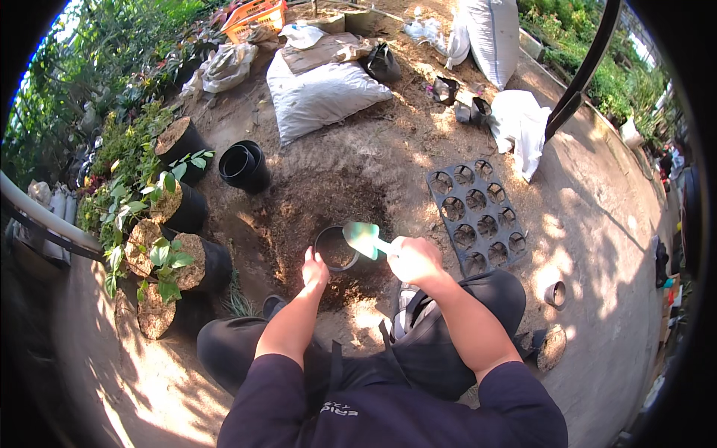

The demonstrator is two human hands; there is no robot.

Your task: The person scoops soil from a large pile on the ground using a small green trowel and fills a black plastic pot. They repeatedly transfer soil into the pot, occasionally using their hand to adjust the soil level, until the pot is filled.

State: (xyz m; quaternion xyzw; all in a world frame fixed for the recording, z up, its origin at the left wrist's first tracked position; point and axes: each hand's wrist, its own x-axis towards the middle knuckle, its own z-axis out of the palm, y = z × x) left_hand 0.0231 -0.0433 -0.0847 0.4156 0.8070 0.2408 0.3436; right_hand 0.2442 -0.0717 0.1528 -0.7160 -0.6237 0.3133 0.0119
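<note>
My right hand [415, 260] is closed around the handle of a pale green hand trowel [363, 238]. The trowel's blade is over the right part of a round black plastic pot [357, 261], which holds some brown soil mix. On the pot's left side my left hand [315, 269] touches the rim or wall, fingers slightly apart; how firmly it grips is unclear. A heap of dark potting soil [302, 224] surrounds the pot on the ground.
Stacked black pots [245, 166] stand at upper left, near several potted leafy plants [193, 263]. Right of the soil lies a black plastic tray [476, 215] with round cells. A white woven sack [325, 95] lies ahead; a small empty ring-like pot [555, 294] is at right.
</note>
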